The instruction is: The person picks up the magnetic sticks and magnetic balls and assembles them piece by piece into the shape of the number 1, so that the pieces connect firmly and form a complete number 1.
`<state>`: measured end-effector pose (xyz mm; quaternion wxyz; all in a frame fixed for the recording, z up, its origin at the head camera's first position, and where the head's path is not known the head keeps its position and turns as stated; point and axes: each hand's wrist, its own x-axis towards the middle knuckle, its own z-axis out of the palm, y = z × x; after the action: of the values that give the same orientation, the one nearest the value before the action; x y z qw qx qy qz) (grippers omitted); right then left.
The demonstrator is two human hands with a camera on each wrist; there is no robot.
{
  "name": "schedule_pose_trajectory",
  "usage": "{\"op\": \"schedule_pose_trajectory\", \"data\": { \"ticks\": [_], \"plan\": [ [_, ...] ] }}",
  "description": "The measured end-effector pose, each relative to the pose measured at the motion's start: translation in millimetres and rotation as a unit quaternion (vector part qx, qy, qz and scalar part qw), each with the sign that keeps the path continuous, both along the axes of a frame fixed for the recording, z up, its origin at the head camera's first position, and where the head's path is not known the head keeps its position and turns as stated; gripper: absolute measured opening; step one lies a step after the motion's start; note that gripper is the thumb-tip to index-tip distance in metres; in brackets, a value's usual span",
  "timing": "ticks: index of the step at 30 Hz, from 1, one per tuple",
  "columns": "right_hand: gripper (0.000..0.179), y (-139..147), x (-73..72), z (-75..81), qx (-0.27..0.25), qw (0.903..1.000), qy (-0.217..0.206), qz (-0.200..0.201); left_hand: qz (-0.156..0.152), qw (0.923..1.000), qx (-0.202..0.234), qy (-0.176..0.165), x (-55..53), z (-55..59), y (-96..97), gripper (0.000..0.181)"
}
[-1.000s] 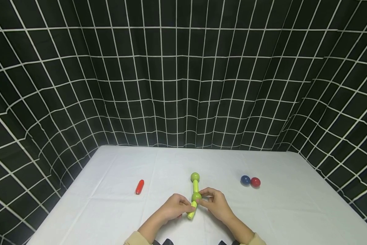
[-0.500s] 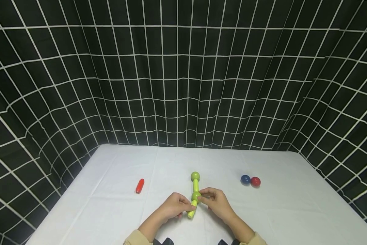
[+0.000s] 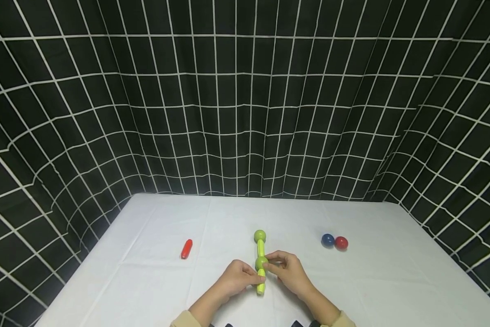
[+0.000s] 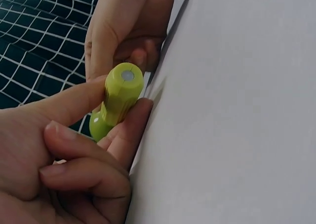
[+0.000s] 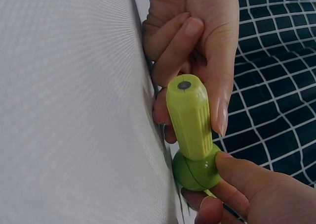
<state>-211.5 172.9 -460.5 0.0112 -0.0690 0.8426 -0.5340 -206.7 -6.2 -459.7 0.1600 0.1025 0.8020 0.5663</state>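
Note:
Two green balls and two yellow-green magnetic rods form a nearly straight chain on the white table. The far ball (image 3: 259, 235) joins the far rod (image 3: 261, 247), which runs to the nearer ball (image 3: 261, 262). From that ball the near rod (image 3: 261, 289) extends toward me. My left hand (image 3: 237, 277) pinches the near rod between thumb and finger. With thumb and fingers, my right hand (image 3: 287, 271) holds the nearer ball. In the right wrist view, the near rod (image 5: 189, 117) meets the green ball (image 5: 192, 172), and a grey disc shows in its free end.
A red rod (image 3: 186, 249) lies on the table (image 3: 155, 281) to the left. Over on the right, a blue ball (image 3: 327, 240) and a red ball (image 3: 341, 243) sit side by side. A dark curtain (image 3: 237, 113) with white grid lines surrounds the back and sides.
The near rod's free end has swung to the right, bringing it into line with the far rod. My left hand has shifted slightly right with it; the right hand stays about where it was.

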Motion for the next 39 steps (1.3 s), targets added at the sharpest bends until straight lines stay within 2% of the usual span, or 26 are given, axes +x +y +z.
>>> {"op": "schedule_pose_trajectory", "data": {
  "ticks": [8,39],
  "plan": [
    [0.031,0.9,-0.3,-0.5,0.006,1.0000,0.003,-0.001,0.015,0.9999,0.002,-0.003,0.5,-3.0,4.9,0.026],
    [0.032,1.6,-0.5,-2.5,0.002,0.9999,0.008,0.007,0.002,1.0000,0.004,-0.007,-0.9,-3.6,4.6,0.026]
  ]
}}
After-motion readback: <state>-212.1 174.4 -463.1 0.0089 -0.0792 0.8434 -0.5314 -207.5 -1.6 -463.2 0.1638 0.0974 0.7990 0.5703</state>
